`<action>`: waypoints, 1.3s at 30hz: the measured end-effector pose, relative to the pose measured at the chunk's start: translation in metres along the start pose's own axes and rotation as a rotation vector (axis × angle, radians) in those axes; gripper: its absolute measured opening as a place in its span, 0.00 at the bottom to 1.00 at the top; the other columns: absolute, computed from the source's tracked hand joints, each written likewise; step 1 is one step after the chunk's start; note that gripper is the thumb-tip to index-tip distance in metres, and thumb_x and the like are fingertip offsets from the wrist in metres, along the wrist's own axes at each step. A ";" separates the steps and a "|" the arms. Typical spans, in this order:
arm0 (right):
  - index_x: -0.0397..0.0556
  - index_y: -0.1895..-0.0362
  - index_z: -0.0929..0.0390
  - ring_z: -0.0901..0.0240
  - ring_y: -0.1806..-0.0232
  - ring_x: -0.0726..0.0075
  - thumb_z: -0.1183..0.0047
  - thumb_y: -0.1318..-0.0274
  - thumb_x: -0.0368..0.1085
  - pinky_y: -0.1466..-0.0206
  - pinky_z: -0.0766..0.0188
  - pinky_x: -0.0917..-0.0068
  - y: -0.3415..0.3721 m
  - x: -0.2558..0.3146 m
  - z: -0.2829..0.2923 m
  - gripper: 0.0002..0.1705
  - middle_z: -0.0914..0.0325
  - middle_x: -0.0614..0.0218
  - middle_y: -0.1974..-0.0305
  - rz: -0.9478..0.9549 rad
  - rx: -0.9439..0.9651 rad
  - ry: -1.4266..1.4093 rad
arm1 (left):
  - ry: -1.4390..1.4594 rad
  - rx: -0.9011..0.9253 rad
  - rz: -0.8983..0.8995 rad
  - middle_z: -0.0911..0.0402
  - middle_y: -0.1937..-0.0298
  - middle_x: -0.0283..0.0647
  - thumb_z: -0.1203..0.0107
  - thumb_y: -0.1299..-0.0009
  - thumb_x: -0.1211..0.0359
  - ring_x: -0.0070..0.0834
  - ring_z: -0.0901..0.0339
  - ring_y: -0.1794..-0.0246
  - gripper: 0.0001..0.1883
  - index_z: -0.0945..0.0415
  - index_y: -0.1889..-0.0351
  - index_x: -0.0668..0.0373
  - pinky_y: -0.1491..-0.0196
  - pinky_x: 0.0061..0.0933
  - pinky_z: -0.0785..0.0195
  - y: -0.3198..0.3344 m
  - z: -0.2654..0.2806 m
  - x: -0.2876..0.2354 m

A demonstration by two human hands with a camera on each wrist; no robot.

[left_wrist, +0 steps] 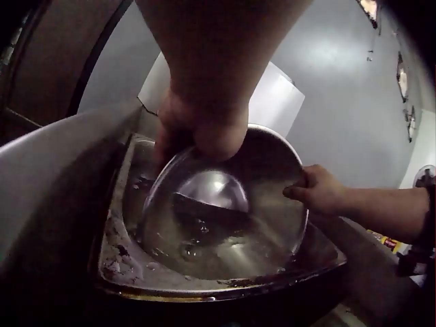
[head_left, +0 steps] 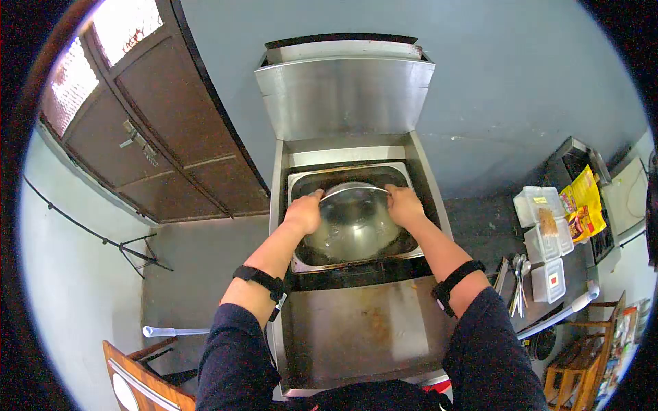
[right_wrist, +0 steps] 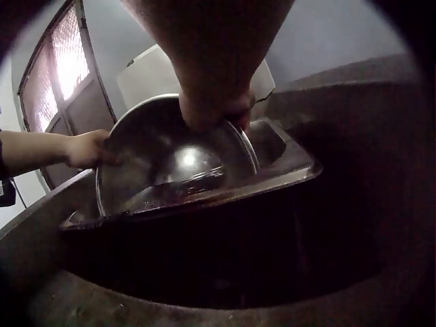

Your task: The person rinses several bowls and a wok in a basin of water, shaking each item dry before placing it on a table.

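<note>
A round metal bowl (head_left: 353, 226) is tilted inside a rectangular metal tray (head_left: 301, 264), with its far rim raised. My left hand (head_left: 305, 212) grips the rim on the left and my right hand (head_left: 404, 204) grips it on the right. Liquid shows in the bowl (left_wrist: 231, 238) in the left wrist view, where the left hand (left_wrist: 204, 129) covers part of the rim. The right wrist view has the right hand (right_wrist: 214, 112) on the rim of the bowl (right_wrist: 170, 160); its fingertips are partly hidden.
The tray sits in a steel unit with a raised lid (head_left: 346, 96) and a flat steel surface (head_left: 356, 335) in front. At the right are plastic containers (head_left: 541, 240), a yellow packet (head_left: 586, 202) and spoons (head_left: 519, 274). A wooden chair (head_left: 140, 383) stands lower left.
</note>
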State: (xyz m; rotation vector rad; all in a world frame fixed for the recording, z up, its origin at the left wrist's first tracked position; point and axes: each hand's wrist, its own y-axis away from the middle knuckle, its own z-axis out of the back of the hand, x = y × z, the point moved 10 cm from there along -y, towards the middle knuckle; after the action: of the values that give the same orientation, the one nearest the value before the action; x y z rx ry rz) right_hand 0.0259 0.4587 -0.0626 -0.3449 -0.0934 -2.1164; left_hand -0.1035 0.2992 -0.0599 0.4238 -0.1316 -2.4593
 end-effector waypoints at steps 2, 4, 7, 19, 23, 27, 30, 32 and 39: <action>0.53 0.45 0.42 0.31 0.64 0.48 0.57 0.53 0.32 0.60 0.33 0.59 0.000 0.000 -0.003 0.27 0.28 0.52 0.68 -0.052 0.036 0.019 | -0.025 -0.010 0.029 0.27 0.59 0.50 0.58 0.43 0.72 0.44 0.28 0.57 0.23 0.39 0.47 0.57 0.55 0.38 0.35 -0.002 -0.002 0.003; 0.56 0.42 0.50 0.31 0.63 0.49 0.58 0.52 0.32 0.60 0.33 0.60 0.000 0.003 -0.004 0.31 0.29 0.53 0.63 -0.068 0.086 0.031 | -0.070 0.006 0.038 0.26 0.60 0.50 0.58 0.43 0.71 0.43 0.28 0.58 0.18 0.36 0.52 0.60 0.56 0.39 0.35 -0.004 -0.004 0.005; 0.59 0.39 0.56 0.31 0.61 0.51 0.57 0.52 0.33 0.60 0.33 0.62 0.003 0.009 0.005 0.35 0.32 0.55 0.59 -0.080 0.103 0.089 | -0.112 -0.019 0.055 0.25 0.63 0.49 0.57 0.42 0.70 0.42 0.27 0.60 0.12 0.33 0.60 0.61 0.58 0.38 0.34 -0.002 0.003 0.003; 0.49 0.73 0.28 0.30 0.66 0.53 0.54 0.58 0.37 0.64 0.33 0.60 -0.016 0.046 0.025 0.07 0.28 0.61 0.71 0.119 -0.142 0.082 | -0.054 -0.243 -0.140 0.25 0.71 0.48 0.49 0.44 0.61 0.44 0.27 0.67 0.13 0.31 0.67 0.58 0.63 0.41 0.34 -0.007 0.038 -0.044; 0.48 0.71 0.26 0.30 0.64 0.53 0.54 0.59 0.37 0.61 0.33 0.61 -0.015 0.013 0.026 0.09 0.27 0.59 0.69 -0.049 -0.027 0.119 | 0.110 -0.054 0.059 0.25 0.66 0.48 0.44 0.51 0.64 0.42 0.29 0.61 0.13 0.28 0.69 0.59 0.58 0.36 0.36 -0.017 0.002 0.020; 0.48 0.69 0.26 0.30 0.63 0.51 0.52 0.60 0.38 0.58 0.33 0.62 -0.019 0.012 0.025 0.12 0.27 0.57 0.68 -0.049 0.080 0.108 | 0.254 -0.199 -0.002 0.26 0.69 0.46 0.45 0.52 0.67 0.44 0.29 0.63 0.09 0.29 0.73 0.58 0.62 0.38 0.37 -0.020 0.008 0.022; 0.50 0.68 0.26 0.30 0.65 0.50 0.49 0.61 0.40 0.60 0.33 0.61 -0.015 0.029 0.038 0.13 0.26 0.56 0.71 0.004 -0.010 -0.011 | 0.272 -0.361 -0.199 0.27 0.69 0.45 0.47 0.52 0.69 0.44 0.30 0.64 0.08 0.30 0.74 0.57 0.63 0.40 0.37 -0.019 0.029 -0.022; 0.51 0.69 0.26 0.30 0.66 0.50 0.50 0.60 0.39 0.60 0.33 0.61 -0.013 0.032 0.037 0.11 0.26 0.56 0.72 -0.039 0.001 0.011 | 0.312 -0.414 -0.306 0.27 0.68 0.44 0.47 0.51 0.69 0.44 0.30 0.65 0.07 0.30 0.74 0.57 0.63 0.40 0.37 -0.011 0.042 -0.047; 0.49 0.72 0.28 0.30 0.66 0.51 0.52 0.58 0.38 0.63 0.34 0.59 -0.002 0.016 0.024 0.08 0.27 0.56 0.72 -0.041 0.051 0.057 | 0.136 -0.064 -0.012 0.26 0.70 0.45 0.49 0.49 0.69 0.43 0.29 0.63 0.07 0.30 0.73 0.58 0.62 0.40 0.36 -0.013 0.013 0.003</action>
State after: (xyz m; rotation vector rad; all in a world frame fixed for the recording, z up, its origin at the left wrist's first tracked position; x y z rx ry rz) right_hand 0.0210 0.4519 -0.0353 -0.2546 -0.1218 -2.1581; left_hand -0.1176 0.3073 -0.0510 0.5633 0.0069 -2.4304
